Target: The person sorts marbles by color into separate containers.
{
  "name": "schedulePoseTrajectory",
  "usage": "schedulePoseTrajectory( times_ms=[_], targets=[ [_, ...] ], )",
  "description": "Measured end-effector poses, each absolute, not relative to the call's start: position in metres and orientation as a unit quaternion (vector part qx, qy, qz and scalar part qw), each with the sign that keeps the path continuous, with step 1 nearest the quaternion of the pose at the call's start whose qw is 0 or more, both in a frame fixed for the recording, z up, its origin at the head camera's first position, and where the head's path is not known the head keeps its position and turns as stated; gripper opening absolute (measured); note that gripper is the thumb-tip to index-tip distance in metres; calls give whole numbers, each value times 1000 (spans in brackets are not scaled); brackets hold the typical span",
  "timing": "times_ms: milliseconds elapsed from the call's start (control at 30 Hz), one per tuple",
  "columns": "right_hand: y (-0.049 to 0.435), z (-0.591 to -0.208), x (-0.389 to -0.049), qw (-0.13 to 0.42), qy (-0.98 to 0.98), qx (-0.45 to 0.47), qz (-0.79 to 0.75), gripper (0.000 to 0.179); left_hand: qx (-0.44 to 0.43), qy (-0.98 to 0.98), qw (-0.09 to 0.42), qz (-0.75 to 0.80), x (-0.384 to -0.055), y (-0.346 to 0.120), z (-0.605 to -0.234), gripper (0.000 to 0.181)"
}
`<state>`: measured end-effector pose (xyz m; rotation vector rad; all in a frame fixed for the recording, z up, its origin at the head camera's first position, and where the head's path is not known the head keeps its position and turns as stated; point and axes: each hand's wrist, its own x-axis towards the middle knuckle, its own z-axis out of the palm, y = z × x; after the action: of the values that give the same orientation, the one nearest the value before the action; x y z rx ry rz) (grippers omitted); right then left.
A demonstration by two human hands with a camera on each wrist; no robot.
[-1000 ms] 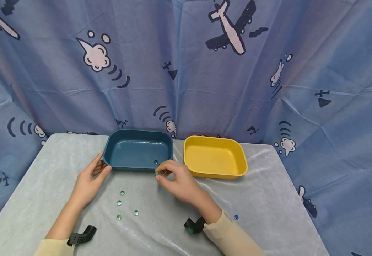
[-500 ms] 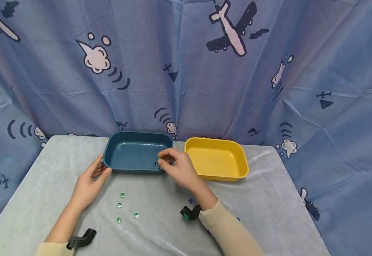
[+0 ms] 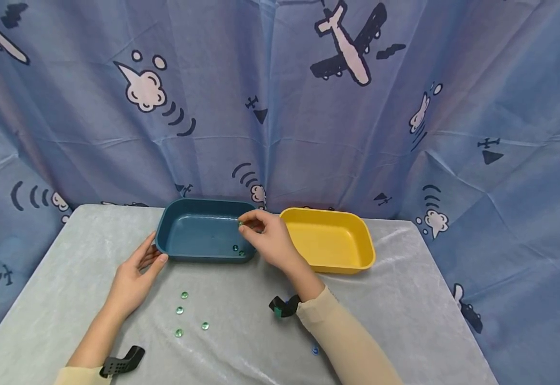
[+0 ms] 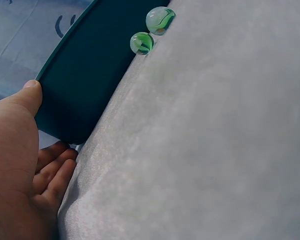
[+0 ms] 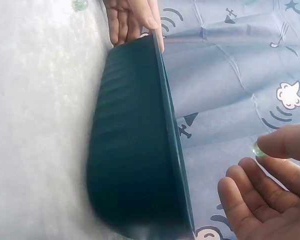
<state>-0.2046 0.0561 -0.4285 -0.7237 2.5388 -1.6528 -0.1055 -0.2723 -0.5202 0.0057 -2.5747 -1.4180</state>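
Observation:
In the head view my left hand (image 3: 134,278) holds the left front corner of a dark teal plastic bin (image 3: 198,258), its thumb on the rim in the left wrist view. Between thumb and index finger, my right hand (image 3: 272,240) pinches a clear green marble (image 5: 259,150) over the bin's right end. Two dark-looking marbles (image 3: 235,248) lie inside, near the front right corner. Several green-swirled marbles (image 3: 184,295) are scattered on the cloth in front of the bin; two of these marbles (image 4: 160,20) show in the left wrist view.
A yellow bin (image 3: 328,267) stands to the right of the teal one, partly behind the right hand. One blue marble (image 3: 315,351) lies beside the right sleeve. Pale grey cloth (image 3: 241,342) covers the table, and a blue printed curtain (image 3: 280,107) hangs behind.
My right hand has risen from the teal bin's front edge to above its right end, holding a green marble. A second marble is now visible inside. The left hand keeps its place.

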Motion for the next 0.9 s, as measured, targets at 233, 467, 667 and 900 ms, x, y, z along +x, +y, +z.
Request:
schedulePoseTrajectory(
  times_ms=[233, 467, 667, 900],
  targets=[
    [54, -424, -213, 12, 808, -228, -542, 19, 2, -872, 102, -479, -106, -272, -520, 71],
    [50, -420, -219, 4, 810, -221, -542, 17, 5, -875, 102, -474, -105, -273, -519, 71],
    [48, -420, -221, 7, 811, -216, -544, 16, 5, -875, 103, -473, -105, -273, -520, 71],
    [48, -422, -223, 9, 809, -216, -547, 20, 3, -872, 105, -478, -106, -273, -521, 71]
  ],
)
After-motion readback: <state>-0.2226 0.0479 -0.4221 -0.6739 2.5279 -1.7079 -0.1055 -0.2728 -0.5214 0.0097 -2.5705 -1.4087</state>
